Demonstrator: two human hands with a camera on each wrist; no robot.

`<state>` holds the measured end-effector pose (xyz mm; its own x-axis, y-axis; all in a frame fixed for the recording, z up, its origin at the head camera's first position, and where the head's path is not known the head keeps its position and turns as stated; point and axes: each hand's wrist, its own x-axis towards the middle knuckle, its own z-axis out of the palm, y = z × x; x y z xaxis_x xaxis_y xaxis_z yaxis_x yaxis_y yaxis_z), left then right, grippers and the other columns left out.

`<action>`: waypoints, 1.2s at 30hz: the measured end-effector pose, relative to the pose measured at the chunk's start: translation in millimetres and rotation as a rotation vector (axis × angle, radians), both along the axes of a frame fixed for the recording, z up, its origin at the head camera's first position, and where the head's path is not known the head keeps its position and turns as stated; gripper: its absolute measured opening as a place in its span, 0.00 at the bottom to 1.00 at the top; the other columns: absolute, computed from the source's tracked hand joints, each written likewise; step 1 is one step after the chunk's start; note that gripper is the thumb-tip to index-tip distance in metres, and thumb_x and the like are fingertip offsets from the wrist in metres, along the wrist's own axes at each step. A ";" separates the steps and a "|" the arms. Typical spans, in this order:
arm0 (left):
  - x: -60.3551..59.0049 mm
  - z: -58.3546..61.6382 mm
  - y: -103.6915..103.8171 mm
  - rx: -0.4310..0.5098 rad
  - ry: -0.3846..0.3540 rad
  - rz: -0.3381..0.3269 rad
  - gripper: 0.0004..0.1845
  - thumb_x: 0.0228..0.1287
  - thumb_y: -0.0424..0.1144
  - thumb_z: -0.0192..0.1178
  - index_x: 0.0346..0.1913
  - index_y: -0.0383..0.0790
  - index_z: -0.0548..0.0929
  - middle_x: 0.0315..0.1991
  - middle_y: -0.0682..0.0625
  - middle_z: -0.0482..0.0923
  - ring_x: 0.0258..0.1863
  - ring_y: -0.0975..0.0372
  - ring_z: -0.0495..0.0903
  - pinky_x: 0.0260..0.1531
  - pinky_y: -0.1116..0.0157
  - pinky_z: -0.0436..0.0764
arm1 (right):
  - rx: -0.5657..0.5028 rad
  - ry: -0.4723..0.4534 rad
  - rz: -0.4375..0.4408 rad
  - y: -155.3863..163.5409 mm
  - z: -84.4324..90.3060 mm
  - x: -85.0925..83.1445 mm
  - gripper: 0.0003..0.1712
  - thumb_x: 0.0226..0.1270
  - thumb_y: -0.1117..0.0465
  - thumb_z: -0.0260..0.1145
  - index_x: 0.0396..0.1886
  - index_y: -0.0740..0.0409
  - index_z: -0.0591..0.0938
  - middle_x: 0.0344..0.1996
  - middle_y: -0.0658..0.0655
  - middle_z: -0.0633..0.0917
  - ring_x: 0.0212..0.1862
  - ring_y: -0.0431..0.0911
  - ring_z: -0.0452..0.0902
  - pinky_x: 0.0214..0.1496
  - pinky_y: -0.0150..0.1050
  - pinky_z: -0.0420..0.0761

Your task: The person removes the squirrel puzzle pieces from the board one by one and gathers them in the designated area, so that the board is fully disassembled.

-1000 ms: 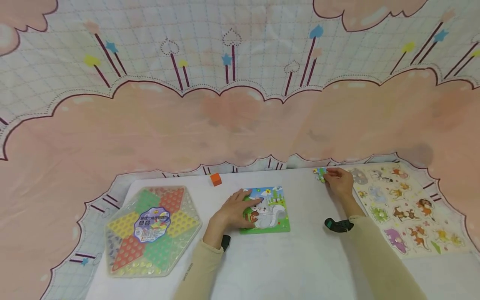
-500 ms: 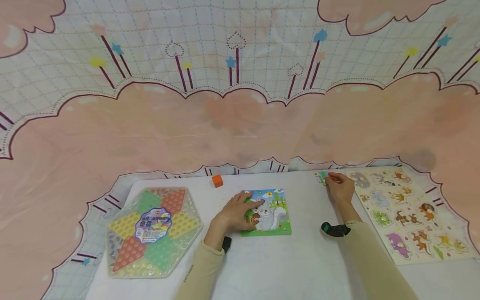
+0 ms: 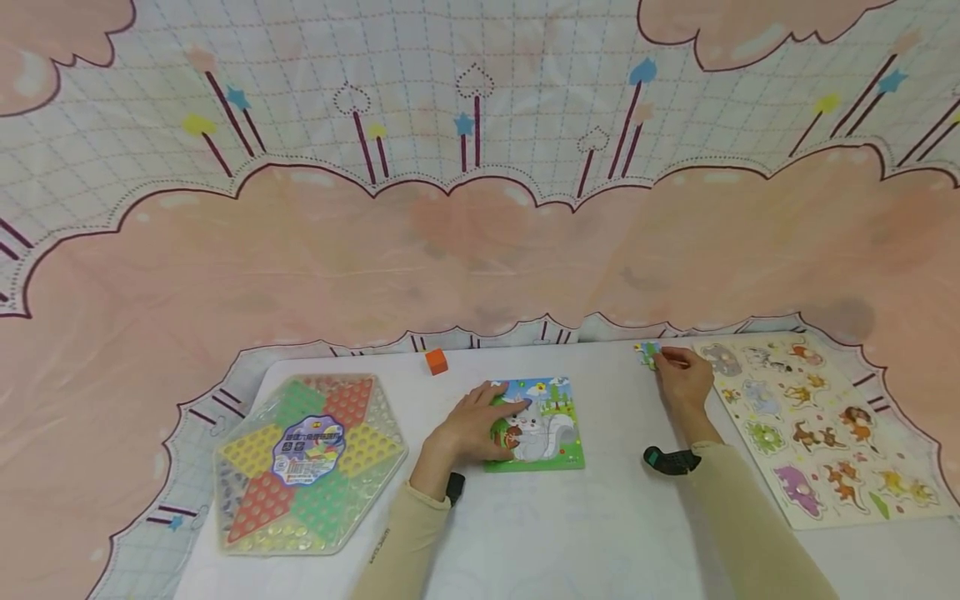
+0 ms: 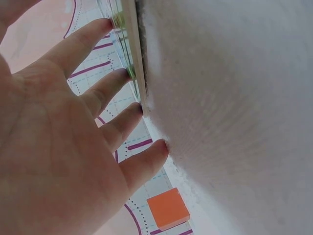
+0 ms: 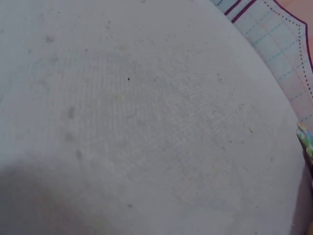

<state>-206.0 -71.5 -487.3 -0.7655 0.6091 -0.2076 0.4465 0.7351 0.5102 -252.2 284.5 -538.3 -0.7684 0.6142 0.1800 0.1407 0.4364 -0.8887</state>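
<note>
White tabletop (image 3: 600,517) carries, largest first: animal board (image 3: 817,425) at right, hexagonal checkers set (image 3: 307,462) at left, squirrel puzzle (image 3: 536,423) at centre, orange block (image 3: 436,361) near the far edge. Left hand (image 3: 472,425) lies flat with fingers straight on the squirrel puzzle's left part, gripping nothing; fingertips (image 4: 110,24) touch its edge in the left wrist view. Right hand (image 3: 682,379) pinches a small puzzle piece (image 3: 647,353) on the tabletop, between puzzle and animal board, just beside the board's far-left corner.
</note>
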 end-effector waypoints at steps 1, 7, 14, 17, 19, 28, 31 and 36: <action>0.0 -0.1 -0.1 0.000 0.000 -0.001 0.40 0.54 0.47 0.73 0.72 0.52 0.70 0.76 0.44 0.53 0.76 0.45 0.46 0.72 0.45 0.50 | 0.005 -0.001 -0.008 -0.1 -0.5 -0.2 0.11 0.60 0.64 0.72 0.39 0.67 0.87 0.24 0.47 0.83 0.23 0.26 0.68 0.28 0.21 0.67; -0.2 0.7 -0.8 -0.002 -0.003 -0.001 0.41 0.55 0.47 0.73 0.72 0.52 0.70 0.77 0.44 0.52 0.76 0.45 0.45 0.72 0.44 0.50 | 0.018 -0.031 -0.026 -3.4 -3.0 -1.0 0.12 0.62 0.62 0.71 0.41 0.66 0.87 0.33 0.62 0.86 0.25 0.28 0.68 0.28 0.22 0.68; 0.0 0.9 -1.6 -0.001 -0.006 0.002 0.40 0.55 0.47 0.73 0.72 0.52 0.70 0.76 0.44 0.53 0.76 0.45 0.45 0.72 0.45 0.50 | 0.033 0.014 -0.029 -5.5 -4.5 -0.2 0.10 0.61 0.64 0.71 0.39 0.67 0.87 0.29 0.62 0.85 0.23 0.25 0.67 0.27 0.20 0.68; 0.7 0.8 -1.7 -0.002 -0.008 0.006 0.40 0.55 0.47 0.73 0.72 0.52 0.70 0.76 0.44 0.53 0.76 0.46 0.45 0.72 0.46 0.50 | 0.035 0.022 -0.033 -6.0 -4.6 0.1 0.10 0.60 0.64 0.71 0.38 0.68 0.87 0.29 0.63 0.85 0.22 0.25 0.68 0.27 0.20 0.68; 0.7 0.9 -1.5 -0.002 -0.010 0.008 0.40 0.55 0.47 0.73 0.72 0.52 0.70 0.76 0.45 0.53 0.76 0.46 0.45 0.72 0.46 0.49 | 0.037 0.011 -0.039 -6.6 -4.4 0.3 0.10 0.61 0.64 0.71 0.39 0.68 0.87 0.30 0.63 0.85 0.23 0.26 0.68 0.27 0.20 0.68; 1.1 0.9 -0.7 -0.009 -0.007 0.013 0.40 0.54 0.47 0.73 0.72 0.52 0.71 0.76 0.45 0.53 0.77 0.47 0.45 0.73 0.47 0.49 | 0.039 -0.012 -0.042 -7.5 -5.0 1.3 0.12 0.63 0.62 0.70 0.41 0.67 0.86 0.35 0.65 0.86 0.27 0.30 0.69 0.30 0.21 0.68; 1.2 1.3 -0.5 -0.008 -0.010 0.016 0.40 0.54 0.47 0.73 0.72 0.52 0.71 0.77 0.45 0.53 0.77 0.47 0.45 0.73 0.47 0.49 | 0.043 -0.014 -0.038 -7.3 -4.4 1.5 0.12 0.64 0.62 0.70 0.42 0.67 0.86 0.36 0.66 0.86 0.26 0.29 0.68 0.30 0.21 0.67; 0.5 0.4 -0.2 -0.013 -0.004 0.011 0.40 0.54 0.48 0.73 0.72 0.53 0.71 0.77 0.46 0.53 0.77 0.47 0.45 0.72 0.46 0.50 | 0.041 -0.011 -0.038 -6.8 -3.5 2.1 0.12 0.63 0.63 0.69 0.43 0.67 0.86 0.37 0.66 0.86 0.26 0.27 0.67 0.30 0.20 0.67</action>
